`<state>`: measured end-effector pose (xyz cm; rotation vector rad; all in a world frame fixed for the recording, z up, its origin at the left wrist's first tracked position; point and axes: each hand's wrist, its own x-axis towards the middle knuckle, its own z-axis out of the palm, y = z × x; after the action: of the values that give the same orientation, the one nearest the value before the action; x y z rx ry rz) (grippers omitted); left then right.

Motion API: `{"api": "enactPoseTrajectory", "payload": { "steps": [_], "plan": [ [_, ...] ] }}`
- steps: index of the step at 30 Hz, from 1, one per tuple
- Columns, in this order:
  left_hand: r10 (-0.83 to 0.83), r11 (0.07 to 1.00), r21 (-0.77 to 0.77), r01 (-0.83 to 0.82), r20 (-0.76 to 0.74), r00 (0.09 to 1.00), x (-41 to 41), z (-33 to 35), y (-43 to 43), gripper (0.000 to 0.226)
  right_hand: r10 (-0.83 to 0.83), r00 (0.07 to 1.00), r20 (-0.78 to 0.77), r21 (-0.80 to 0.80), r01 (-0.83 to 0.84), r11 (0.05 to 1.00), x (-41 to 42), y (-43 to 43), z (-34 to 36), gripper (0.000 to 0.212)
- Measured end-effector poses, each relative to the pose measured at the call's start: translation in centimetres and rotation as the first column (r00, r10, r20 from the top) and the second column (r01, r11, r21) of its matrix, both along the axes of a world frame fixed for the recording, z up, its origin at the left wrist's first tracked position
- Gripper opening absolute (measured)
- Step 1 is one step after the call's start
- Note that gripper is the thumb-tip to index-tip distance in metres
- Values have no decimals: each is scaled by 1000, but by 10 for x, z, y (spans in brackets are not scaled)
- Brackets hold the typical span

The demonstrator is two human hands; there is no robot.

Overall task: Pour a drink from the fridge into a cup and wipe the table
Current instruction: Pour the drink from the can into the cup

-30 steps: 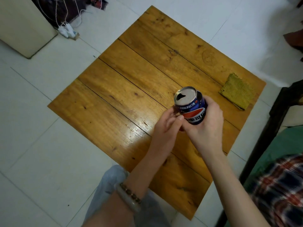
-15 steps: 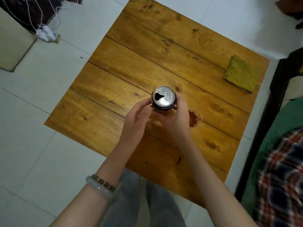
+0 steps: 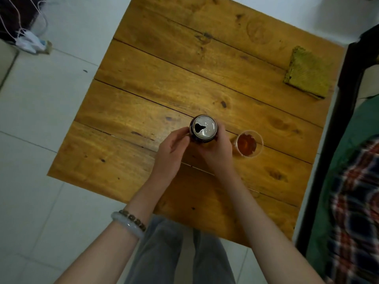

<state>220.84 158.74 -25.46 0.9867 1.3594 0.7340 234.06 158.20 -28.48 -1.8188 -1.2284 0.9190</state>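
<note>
Two hands clasp an opened drink can (image 3: pixel 205 128), upright over the middle of the wooden worktop (image 3: pixel 164 78). The right hand (image 3: pixel 217 154) wraps its right side; the left hand (image 3: pixel 170 152) holds its left side with bent fingers. Whether the can rests on the wood cannot be told. A clear cup (image 3: pixel 249 144) of brown drink stands just beside the right hand. A green cloth (image 3: pixel 307 74) lies at the far right corner.

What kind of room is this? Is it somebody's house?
Probably a room at home, maybe a bedroom: a small wooden table on a tiled floor, plaid bedding on a dark frame beside it, and charger cables on the floor.
</note>
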Motion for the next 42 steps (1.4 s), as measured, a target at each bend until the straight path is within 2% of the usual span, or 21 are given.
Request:
{"api": "enactPoseTrajectory", "payload": {
  "steps": [10,13,15,20,23,27,30,35,40,42],
  "plan": [
    [-40,999,9,40,-9,999,2,-4,-1,25,25,999,-39,-20,-25,999,4,-5,-1,65],
    [-45,999,11,46,-41,998,6,-9,-2,36,116,993,-23,-33,-116,993,13,-10,-9,66],
    [-77,997,-3,77,-64,995,10,-14,-1,44,148,989,-28,-100,-150,984,21,-15,-15,72],
    [-115,986,92,138,-221,968,24,-24,4,79,67,948,-312,-246,-148,958,30,-21,-11,70],
    [-82,981,153,118,-222,971,33,-23,8,76,31,909,-415,-253,-149,956,31,-21,-10,65],
    [-37,980,181,82,-240,970,34,-26,4,72,-2,889,-457,-267,-135,954,32,-21,-9,61],
    [21,983,180,22,-230,973,30,-20,-8,71,-124,808,-576,-354,-110,929,33,-21,-7,56],
    [111,985,150,-88,-156,981,16,21,-36,66,-416,530,-739,-561,-142,815,32,-26,24,37],
    [200,977,99,-188,-134,971,-9,80,-76,71,-343,503,-793,-548,-344,763,18,-41,95,42],
    [253,963,140,-228,-192,948,-22,106,-94,74,-294,524,-799,-538,-405,740,5,-49,123,41]
  ]
}}
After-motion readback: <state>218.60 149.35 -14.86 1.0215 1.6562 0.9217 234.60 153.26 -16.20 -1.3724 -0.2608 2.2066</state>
